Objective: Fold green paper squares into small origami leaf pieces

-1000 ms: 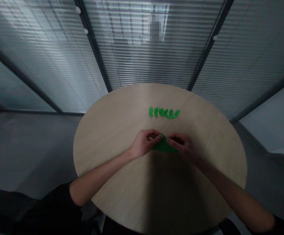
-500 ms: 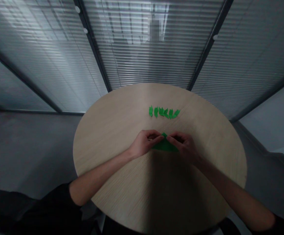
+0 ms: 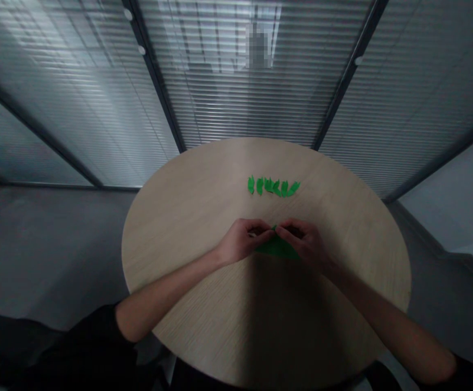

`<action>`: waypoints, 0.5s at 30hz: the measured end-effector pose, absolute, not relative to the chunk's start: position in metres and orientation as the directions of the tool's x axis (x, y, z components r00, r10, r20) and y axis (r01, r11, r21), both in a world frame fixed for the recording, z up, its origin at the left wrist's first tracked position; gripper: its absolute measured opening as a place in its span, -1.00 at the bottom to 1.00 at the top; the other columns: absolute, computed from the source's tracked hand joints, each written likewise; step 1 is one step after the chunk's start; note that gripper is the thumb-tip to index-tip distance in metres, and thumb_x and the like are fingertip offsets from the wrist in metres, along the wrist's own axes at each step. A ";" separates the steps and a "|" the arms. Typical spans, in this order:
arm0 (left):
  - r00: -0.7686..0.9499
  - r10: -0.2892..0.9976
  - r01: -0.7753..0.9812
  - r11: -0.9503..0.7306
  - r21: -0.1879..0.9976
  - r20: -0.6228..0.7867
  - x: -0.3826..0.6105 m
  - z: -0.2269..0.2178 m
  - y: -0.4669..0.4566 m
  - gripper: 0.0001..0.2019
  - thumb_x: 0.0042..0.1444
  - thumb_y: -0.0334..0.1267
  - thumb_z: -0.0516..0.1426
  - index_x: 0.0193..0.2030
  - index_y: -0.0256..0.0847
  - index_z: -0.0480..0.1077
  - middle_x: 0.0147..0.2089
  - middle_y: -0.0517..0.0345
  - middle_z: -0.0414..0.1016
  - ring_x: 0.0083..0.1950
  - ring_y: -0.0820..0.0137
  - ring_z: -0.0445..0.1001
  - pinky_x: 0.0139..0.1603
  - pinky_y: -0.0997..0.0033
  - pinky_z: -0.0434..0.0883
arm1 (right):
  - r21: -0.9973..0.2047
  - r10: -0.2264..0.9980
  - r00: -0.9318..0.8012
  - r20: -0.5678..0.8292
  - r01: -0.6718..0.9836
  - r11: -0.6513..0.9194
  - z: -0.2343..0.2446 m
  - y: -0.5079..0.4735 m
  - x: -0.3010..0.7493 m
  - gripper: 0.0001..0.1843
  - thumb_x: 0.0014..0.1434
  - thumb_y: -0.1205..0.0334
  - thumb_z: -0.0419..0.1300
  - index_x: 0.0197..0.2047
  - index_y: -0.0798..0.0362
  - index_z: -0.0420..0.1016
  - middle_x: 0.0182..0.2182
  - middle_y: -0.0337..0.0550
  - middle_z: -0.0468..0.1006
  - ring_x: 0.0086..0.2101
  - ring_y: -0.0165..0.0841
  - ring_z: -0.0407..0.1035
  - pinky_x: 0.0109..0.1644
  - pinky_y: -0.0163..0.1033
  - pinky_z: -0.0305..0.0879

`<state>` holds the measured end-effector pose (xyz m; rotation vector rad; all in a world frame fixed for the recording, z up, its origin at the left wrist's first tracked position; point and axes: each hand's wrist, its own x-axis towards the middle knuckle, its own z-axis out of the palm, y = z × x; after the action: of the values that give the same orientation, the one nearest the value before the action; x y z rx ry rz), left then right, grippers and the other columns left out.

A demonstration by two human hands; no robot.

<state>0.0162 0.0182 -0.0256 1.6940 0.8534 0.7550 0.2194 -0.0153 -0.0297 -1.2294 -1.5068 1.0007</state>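
A green piece of paper point(image 3: 276, 248) lies on the round wooden table point(image 3: 187, 217), mostly hidden under my fingers. My left hand point(image 3: 242, 240) pinches its upper left part with thumb and fingers curled. From the other side, my right hand point(image 3: 304, 243) pinches the paper's top; the fingertips of both hands nearly meet above it. Farther back on the table sits a row of several small folded green paper pieces point(image 3: 272, 187), untouched.
The table's edge curves close to my body at the bottom. Behind the table stand glass walls with closed blinds point(image 3: 236, 92) and dark frames. Grey floor lies to the left and right.
My fingertips have drawn closer together over the green paper, covering more of it. The paper's top point shows less than before. The row of folded pieces has not moved.
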 end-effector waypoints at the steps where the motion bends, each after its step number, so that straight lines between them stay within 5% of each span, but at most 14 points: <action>1: 0.550 0.832 0.181 -0.198 0.963 0.067 0.016 -0.025 0.018 -0.66 0.26 -0.03 0.22 -0.21 -0.33 0.60 -0.33 0.08 0.59 -0.36 0.43 0.46 -0.33 0.47 0.37 | -0.953 0.983 -0.080 0.164 0.243 0.179 -0.030 -0.015 0.220 -0.71 0.17 -0.02 0.34 -0.36 0.04 0.62 -0.48 -0.20 0.56 -0.44 -0.36 0.41 -0.37 -0.30 0.34; 15: 0.638 0.761 0.306 -0.106 0.946 -0.121 0.001 -0.021 0.035 -0.64 0.33 0.01 0.16 -0.27 -0.30 0.49 -0.47 0.16 0.49 -0.47 0.44 0.50 -0.45 0.50 0.38 | -0.945 0.982 0.082 0.172 0.295 0.141 -0.032 -0.007 0.225 -0.67 0.13 -0.06 0.31 -0.41 0.06 0.57 -0.50 -0.21 0.47 -0.47 -0.37 0.31 -0.41 -0.29 0.24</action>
<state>0.0011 0.0355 -0.0208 1.6884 0.8813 0.4844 0.2248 -0.0072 -0.0316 -1.3430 -1.4071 0.8592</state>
